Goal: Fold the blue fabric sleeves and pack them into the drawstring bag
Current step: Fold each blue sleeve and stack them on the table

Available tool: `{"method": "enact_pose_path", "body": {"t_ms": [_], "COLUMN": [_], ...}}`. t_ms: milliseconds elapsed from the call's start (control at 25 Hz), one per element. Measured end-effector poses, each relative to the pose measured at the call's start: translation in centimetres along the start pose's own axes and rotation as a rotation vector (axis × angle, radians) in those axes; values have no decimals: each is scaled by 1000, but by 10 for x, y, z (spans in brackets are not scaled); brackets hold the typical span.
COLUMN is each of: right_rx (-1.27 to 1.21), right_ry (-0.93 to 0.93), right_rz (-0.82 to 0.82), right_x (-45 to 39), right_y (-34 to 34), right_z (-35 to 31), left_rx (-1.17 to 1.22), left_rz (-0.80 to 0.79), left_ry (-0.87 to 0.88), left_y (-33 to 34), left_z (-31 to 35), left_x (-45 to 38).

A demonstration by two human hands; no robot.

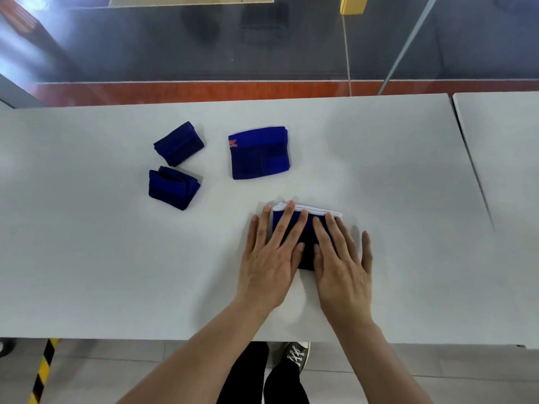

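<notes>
Bare forearms (210, 354) — black trousers (250, 371) — grey sneaker (297, 355), white laces.

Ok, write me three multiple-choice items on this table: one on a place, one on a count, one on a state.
1. Where does the sleeve with the orange logo lie?
A. beyond the hands
B. under the hands
C. on the floor

2. How many blue sleeves are on the table?
A. two
B. four
C. six

3. What are both hands doing?
A. hanging in the air
B. pressing flat on a sleeve
C. gripping a bag

Answers: 1 A, it lies apart, farther up the table. 2 B, three lie free and one sleeve under the hands. 3 B, the left hand and right hand rest palms down.
</notes>
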State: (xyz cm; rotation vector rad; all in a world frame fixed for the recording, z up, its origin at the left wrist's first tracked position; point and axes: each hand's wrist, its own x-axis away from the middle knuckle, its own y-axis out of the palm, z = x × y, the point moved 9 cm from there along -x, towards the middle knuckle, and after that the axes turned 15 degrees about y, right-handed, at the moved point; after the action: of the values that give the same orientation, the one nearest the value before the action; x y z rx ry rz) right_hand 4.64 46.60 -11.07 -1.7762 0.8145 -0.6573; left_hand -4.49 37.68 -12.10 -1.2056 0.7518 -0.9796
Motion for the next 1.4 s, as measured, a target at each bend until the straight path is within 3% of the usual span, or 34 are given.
{"method": "enact_pose_path", "body": {"t_ms": [160, 400, 680, 800, 880, 960, 1200, 1280, 1400], "right_rx": [16, 50, 4, -23, -31, -163, -689, -743, -810], "right_ry": [5, 25, 64, 310, 518, 629, 951, 985, 829], "right_rz": [-39, -64, 9, -122, -239, -295, -369, -361, -256], "right_x": [-14, -46, -49, -61, -64, -59, -38, -34, -34], "right_y": [4, 1, -20, -22, -19, -16, -11, -16, -41], "right_z": [-1, -7, -23, -11, 2, 4, 15, 15, -15], "left_rx": [33, 92, 109, 174, 423, 696, 805, 752, 703], "left_rz": [-49, -87, 141, 214, 120, 13, 86, 109, 141], "left_ry": [-67, -11, -15, -121, -310, -437, -520, -464, -248], "left_y": [0, -4, -54, -76, -64, -41, -28, -37, -70], "left_z": [-7, -17, -39, -66, -74, -66, -67, -65, -47], "left_x": [-9, -41, -19, -17, -20, -21, -15, -17, -24]}}
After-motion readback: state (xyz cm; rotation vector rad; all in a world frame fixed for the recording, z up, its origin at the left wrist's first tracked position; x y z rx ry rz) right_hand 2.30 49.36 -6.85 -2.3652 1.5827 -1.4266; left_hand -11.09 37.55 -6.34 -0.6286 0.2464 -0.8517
